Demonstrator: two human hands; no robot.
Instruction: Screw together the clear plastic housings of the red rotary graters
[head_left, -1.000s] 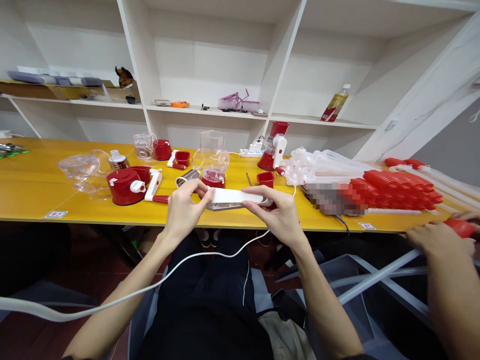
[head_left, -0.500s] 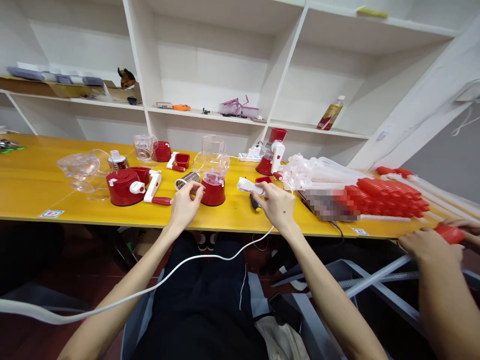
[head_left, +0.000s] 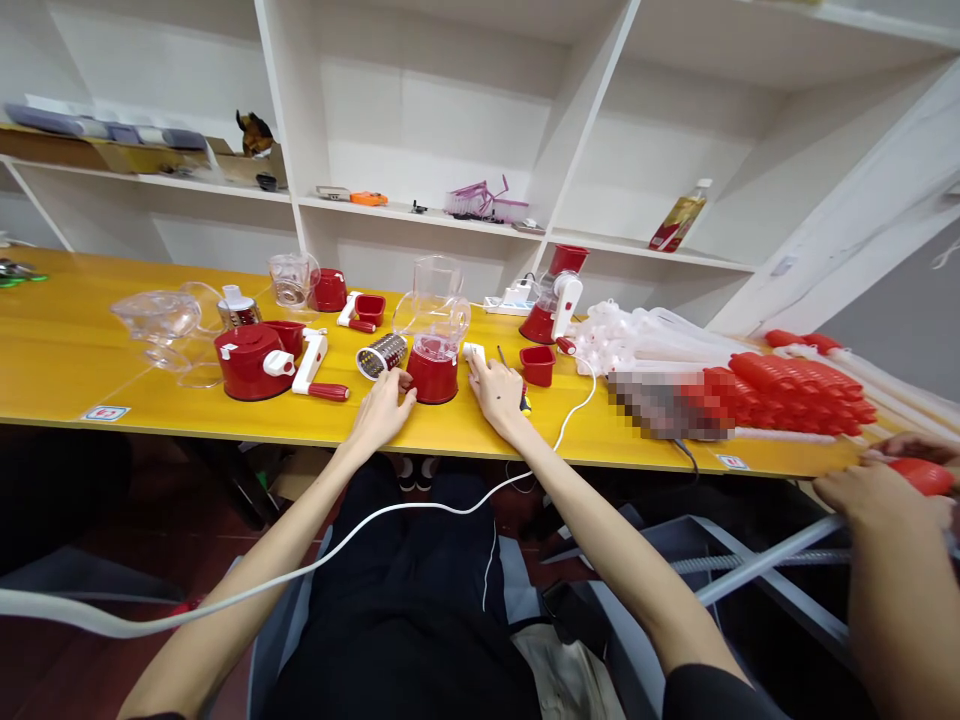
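Brought down and leftward since the earlier frame, the white part (head_left: 473, 351) is now seen at the table (head_left: 75, 330). Leftmost of the near things, a drum (head_left: 382, 355) is laid on its side. Beside it, the left hand's (head_left: 382, 410) fingers are curled and slightly parted; nothing is seen held, and whether the base (head_left: 433, 374) is touched cannot be told. Above the base, a clear housing (head_left: 433, 305) is seen. Just right of the base, the white part's visible end is pointed toward the shelves (head_left: 450, 110); its long axis is mostly hidden by the right hand (head_left: 495, 392), whose fingers are extended over it, its grip unclear. A screwdriver (head_left: 526, 402) is partly covered; beyond, a cup (head_left: 538, 367) is stood upright.
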